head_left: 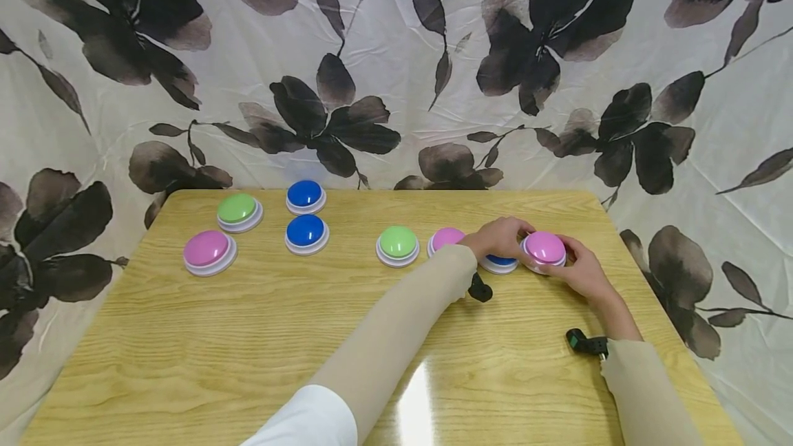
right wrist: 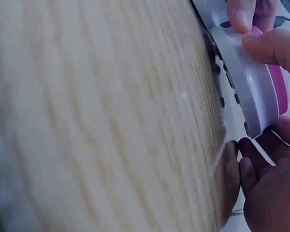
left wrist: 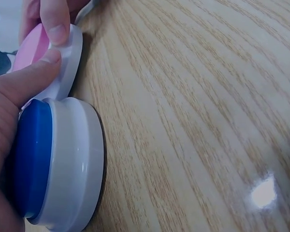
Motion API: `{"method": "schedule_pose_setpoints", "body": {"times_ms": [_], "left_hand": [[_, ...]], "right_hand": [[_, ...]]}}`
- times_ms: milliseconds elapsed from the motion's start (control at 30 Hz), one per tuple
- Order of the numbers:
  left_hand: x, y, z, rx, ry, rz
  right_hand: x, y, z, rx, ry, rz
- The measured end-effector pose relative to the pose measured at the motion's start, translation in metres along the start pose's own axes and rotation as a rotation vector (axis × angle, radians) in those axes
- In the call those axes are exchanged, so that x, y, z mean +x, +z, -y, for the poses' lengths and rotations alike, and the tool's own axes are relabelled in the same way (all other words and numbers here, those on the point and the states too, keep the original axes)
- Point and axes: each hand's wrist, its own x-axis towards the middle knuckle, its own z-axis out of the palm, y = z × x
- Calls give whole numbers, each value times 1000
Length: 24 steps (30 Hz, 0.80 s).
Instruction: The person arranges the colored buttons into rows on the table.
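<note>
Head view: my left hand [head_left: 502,237] and right hand [head_left: 585,272] pinch a pink button [head_left: 545,247]; my left partly hides a blue button [head_left: 501,261]; wooden table [head_left: 235,336], flowered cloth [head_left: 396,40] behind.

The head camera looks forward and down; close, low wrist views share one pink button [head_left: 545,248].

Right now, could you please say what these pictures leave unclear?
Head view: the left hand hides most of the blue button beneath.
Left wrist view: the left thumb covers part of the held pink button.
Right wrist view: the right edge cuts off part of the right hand.
Right wrist view: the table is blurred at left.
</note>
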Motion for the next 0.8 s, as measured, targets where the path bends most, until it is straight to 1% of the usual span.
{"method": "schedule_pose_setpoints", "body": {"times_ms": [167, 400, 500, 600, 700, 800], "left_hand": [[-2, -1, -1, 20, -16, -1], [-3, -1, 0, 47, 12, 18], [-3, -3, 1, 28, 17, 7], [-5, -7, 4, -23, 8, -17], [-9, -16, 7, -72, 13, -58], [-15, -25, 13, -116, 43, -95]], "right_hand": [[0, 0, 2, 8, -3, 8], [-3, 1, 5, 8, 19, 19], [-3, 1, 6, 2, 24, 29], [-2, 0, 6, -7, 29, 36], [-2, 0, 6, -11, 35, 48], [-1, 0, 5, -8, 46, 54]]}}
